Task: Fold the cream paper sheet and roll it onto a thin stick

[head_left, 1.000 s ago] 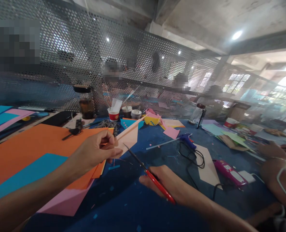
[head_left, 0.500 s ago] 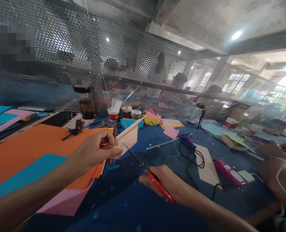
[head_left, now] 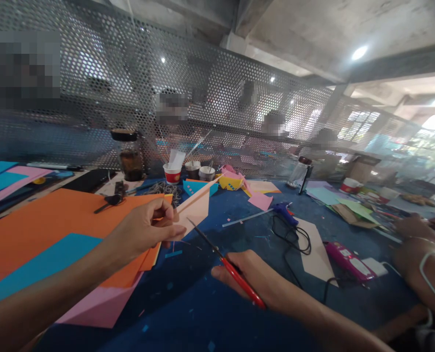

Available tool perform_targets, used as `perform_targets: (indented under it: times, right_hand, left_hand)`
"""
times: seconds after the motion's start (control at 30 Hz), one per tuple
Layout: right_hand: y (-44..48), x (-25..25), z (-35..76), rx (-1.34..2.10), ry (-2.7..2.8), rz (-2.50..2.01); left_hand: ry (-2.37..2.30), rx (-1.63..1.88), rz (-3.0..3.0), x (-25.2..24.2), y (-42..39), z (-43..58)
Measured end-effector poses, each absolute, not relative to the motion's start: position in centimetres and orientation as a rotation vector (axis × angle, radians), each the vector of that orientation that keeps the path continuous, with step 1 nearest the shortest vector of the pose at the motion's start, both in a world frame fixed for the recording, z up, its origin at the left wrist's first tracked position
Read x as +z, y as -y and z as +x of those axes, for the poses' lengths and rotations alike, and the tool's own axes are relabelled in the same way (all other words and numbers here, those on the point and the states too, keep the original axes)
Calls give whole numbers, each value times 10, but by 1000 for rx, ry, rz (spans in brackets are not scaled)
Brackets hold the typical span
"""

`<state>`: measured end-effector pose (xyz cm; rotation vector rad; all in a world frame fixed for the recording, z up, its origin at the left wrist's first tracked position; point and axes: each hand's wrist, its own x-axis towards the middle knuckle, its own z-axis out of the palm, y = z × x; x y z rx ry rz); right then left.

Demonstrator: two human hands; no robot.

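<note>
My left hand [head_left: 153,225] pinches a folded sheet of pale peach paper [head_left: 199,209] between thumb and fingers, holding it up over the table. My right hand [head_left: 244,274] is closed round the red handles of a pair of scissors [head_left: 235,279]. The dark blades point up and left, with the tip at the lower part of the peach paper; whether it touches I cannot tell. Under my left arm lie large sheets of orange paper [head_left: 52,220], a blue sheet [head_left: 56,261] and a pink sheet [head_left: 100,305].
A blue glue gun [head_left: 286,213] with a black cord lies right of centre, by a cut peach sheet [head_left: 314,252] and a magenta power strip [head_left: 349,261]. Paper cups [head_left: 172,174] and a jar [head_left: 129,159] stand along the perforated screen [head_left: 217,98]. Another person's hands [head_left: 415,227] are at right.
My hands, the scissors and the peach paper hold almost the same place. The other person's hand at right has shifted slightly.
</note>
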<state>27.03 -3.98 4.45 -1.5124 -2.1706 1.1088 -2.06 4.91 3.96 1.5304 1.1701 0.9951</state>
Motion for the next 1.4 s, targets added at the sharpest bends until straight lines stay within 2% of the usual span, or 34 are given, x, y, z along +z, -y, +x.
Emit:
perform_targets:
  times: [0.9, 1.1, 1.4]
  right_hand:
    - [35, 44, 272, 1070, 2203, -1600]
    - [34, 51, 276, 1212, 2161, -1591]
    - [25, 61, 294, 1231, 2311, -1516]
  left_hand:
    - [-1153, 984, 1561, 42, -49, -20]
    - [-1192, 1022, 1591, 39, -51, -20]
    - [-1160, 1049, 1590, 50, -49, -24]
